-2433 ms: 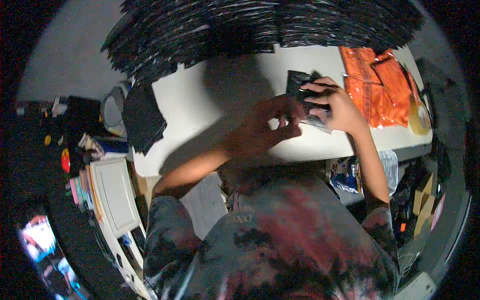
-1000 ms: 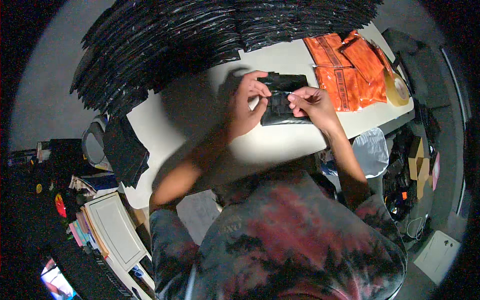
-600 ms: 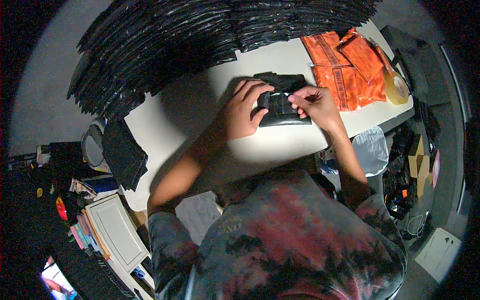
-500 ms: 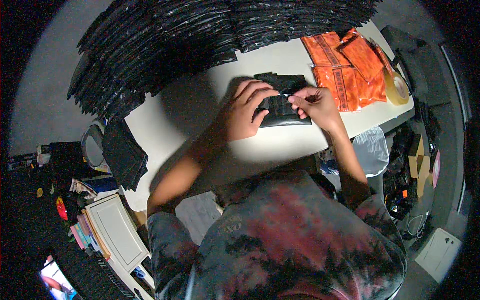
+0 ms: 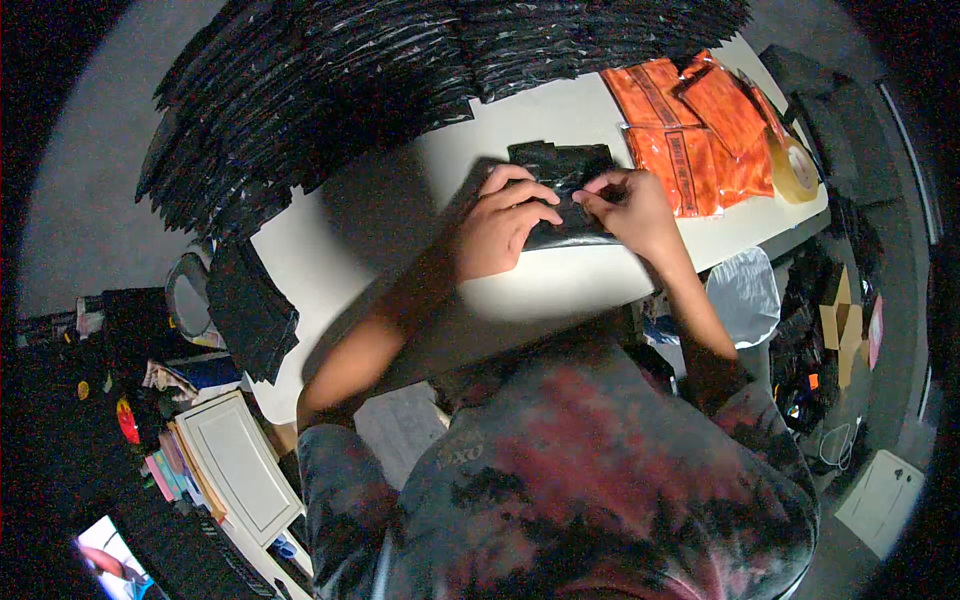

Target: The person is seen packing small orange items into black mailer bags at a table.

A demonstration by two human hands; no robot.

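A small black plastic packet [image 5: 560,165] lies on the white table [image 5: 400,230]. My left hand [image 5: 500,220] presses flat on its left part, fingers spread over it. My right hand [image 5: 630,205] pinches the packet's right edge between thumb and fingers. Part of the packet is hidden under both hands.
A long fan of overlapping black packets [image 5: 400,80] covers the table's far side. Orange packets [image 5: 690,125] lie at the right, with a roll of tape [image 5: 795,170] beside them. More black packets [image 5: 250,310] hang off the table's left end. A white bag [image 5: 745,295] and clutter sit below.
The packet has come down from being held up between both hands onto the table. My left hand has flattened over it while my right keeps pinching its edge.
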